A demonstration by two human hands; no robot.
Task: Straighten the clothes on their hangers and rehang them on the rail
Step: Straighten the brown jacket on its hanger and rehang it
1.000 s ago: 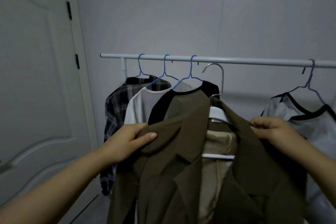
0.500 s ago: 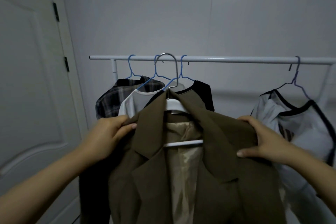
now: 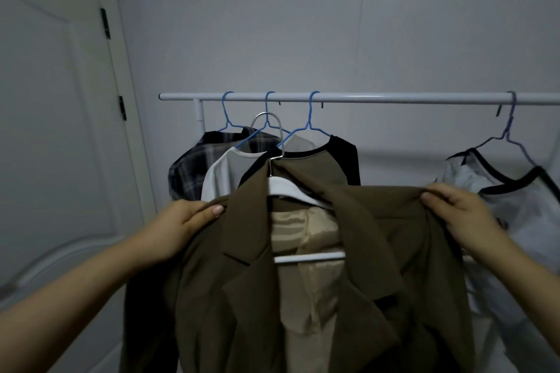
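A brown blazer (image 3: 372, 251) with a beige lining sits on a white hanger (image 3: 288, 189) whose silver hook (image 3: 269, 124) stands free below the white rail (image 3: 378, 99). My left hand (image 3: 185, 221) grips the blazer's left shoulder. My right hand (image 3: 454, 206) grips its right shoulder. I hold the blazer up in front of the rail, facing me. On the rail hang a plaid shirt (image 3: 200, 160), a white top (image 3: 224, 172) and a black-sleeved top (image 3: 342, 154) on blue hangers.
A white garment with black trim (image 3: 515, 206) hangs at the rail's right end on a purple hanger. A long bare stretch of rail lies between it and the left group. A white door (image 3: 54, 130) stands at the left, a grey wall behind.
The blazer has swung round from tilted to square-on and shifted left, its hook dropping below the rail. Both hands have moved out to the shoulder ends.
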